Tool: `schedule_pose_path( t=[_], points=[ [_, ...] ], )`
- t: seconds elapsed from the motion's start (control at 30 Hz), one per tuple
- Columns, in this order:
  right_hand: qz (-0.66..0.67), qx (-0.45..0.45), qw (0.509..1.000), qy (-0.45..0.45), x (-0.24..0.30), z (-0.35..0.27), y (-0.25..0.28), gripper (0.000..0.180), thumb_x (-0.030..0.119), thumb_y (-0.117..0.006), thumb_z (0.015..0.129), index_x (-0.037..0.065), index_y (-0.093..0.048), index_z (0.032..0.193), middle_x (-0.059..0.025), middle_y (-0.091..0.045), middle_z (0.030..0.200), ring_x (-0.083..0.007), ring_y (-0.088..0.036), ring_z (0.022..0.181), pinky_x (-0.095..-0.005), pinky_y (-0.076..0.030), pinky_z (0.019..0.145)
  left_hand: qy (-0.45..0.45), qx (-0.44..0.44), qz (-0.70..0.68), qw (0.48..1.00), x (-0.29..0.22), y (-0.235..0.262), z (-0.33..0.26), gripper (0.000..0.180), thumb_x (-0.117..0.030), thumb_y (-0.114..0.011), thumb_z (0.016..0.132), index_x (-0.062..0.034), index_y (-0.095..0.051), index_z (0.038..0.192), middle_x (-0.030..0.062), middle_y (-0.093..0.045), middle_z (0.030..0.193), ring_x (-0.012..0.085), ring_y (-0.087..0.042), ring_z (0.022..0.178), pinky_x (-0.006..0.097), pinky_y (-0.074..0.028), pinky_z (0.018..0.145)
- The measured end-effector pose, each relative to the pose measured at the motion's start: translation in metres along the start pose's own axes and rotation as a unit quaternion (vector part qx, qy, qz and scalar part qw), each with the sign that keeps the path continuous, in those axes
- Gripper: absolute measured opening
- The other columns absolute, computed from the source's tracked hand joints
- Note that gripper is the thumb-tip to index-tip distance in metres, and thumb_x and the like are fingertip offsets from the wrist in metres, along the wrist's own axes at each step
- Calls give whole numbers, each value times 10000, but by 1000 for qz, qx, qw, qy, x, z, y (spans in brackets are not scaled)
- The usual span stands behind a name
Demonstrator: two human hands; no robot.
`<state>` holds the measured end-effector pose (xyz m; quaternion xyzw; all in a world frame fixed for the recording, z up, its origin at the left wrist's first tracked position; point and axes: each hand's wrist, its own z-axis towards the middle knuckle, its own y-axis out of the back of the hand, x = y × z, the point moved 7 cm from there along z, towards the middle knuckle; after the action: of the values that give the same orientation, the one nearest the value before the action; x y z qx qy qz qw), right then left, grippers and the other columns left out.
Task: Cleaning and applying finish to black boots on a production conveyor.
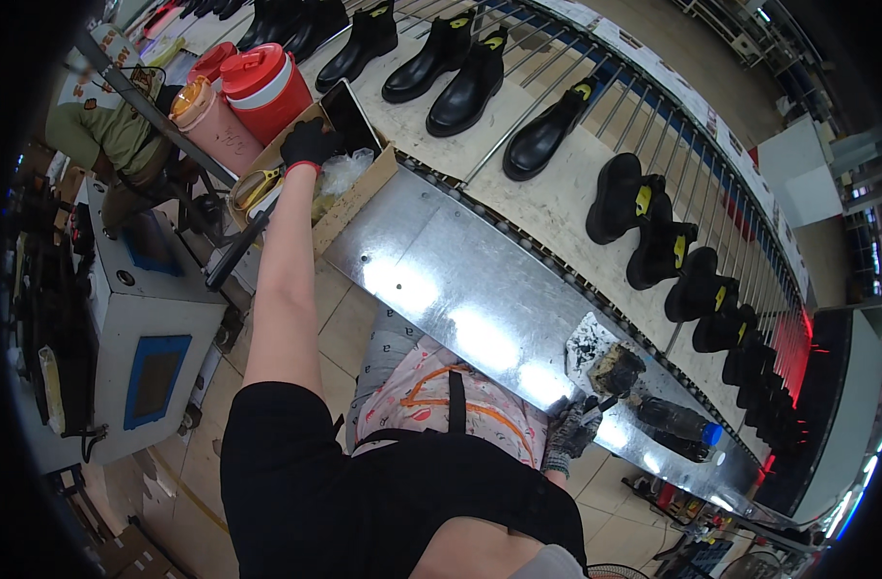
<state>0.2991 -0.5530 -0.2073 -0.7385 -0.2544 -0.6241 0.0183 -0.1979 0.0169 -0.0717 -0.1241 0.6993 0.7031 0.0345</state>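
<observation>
My left hand (pixel 308 143), in a black glove, reaches into an open cardboard box (pixel 356 205) at the far left end of the metal bench (pixel 441 265). It rests against a dark-screened phone or tablet (pixel 352 118) propped in the box; its fingers are mostly hidden. Crumpled clear plastic (pixel 344 172) and a pair of yellow-handled scissors (pixel 256 186) lie beside it. At the bench's near edge, my right hand (pixel 568 431), in a grey glove with dark stains, is closed on a slim stick-like tool (pixel 603 405). Just beyond it sits a dark, stained sponge-like block (pixel 617 370).
Black ankle boots (pixel 467 89) stand in several places along the roller conveyor (pixel 644 121) behind the bench. A blue-capped bottle (pixel 677 421) lies at the right. Red and pink jugs (pixel 267 92) stand behind the box. At left are a white machine (pixel 156 328) and another person (pixel 113 125).
</observation>
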Motion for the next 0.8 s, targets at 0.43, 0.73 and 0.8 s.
schedule_pose_path(
  t=[0.43, 0.73, 0.8],
  points=[
    [-105, -6, 990, 97, -38, 15, 11, 260, 65, -548, 901, 85, -492, 1154, 14, -483, 621, -79, -457, 488, -224, -417, 451, -168, -183, 138, 959, -74, 21, -26, 494, -338, -590, 796, -277, -515, 1281, 224, -423, 1354, 398, -483, 1157, 527, -401, 903],
    [24, -14, 999, -16, 7, -6, -3, 176, 120, -608, 897, 93, -523, 1049, 20, -476, 612, -66, -448, 482, -219, -416, 448, -160, -184, 191, 951, -130, -4, -29, 518, -400, -698, 731, -206, -577, 1196, 196, -377, 1409, 404, -382, 1253, 544, -389, 922],
    [89, -16, 993, -75, -1, -4, -3, 175, 119, -612, 894, 94, -524, 1043, 22, -474, 611, -65, -446, 484, -219, -419, 452, -267, -183, 8, 946, -173, -26, -34, 560, -393, -712, 719, -190, -551, 1216, 211, -410, 1366, 406, -399, 1233, 538, -376, 941]
  ],
)
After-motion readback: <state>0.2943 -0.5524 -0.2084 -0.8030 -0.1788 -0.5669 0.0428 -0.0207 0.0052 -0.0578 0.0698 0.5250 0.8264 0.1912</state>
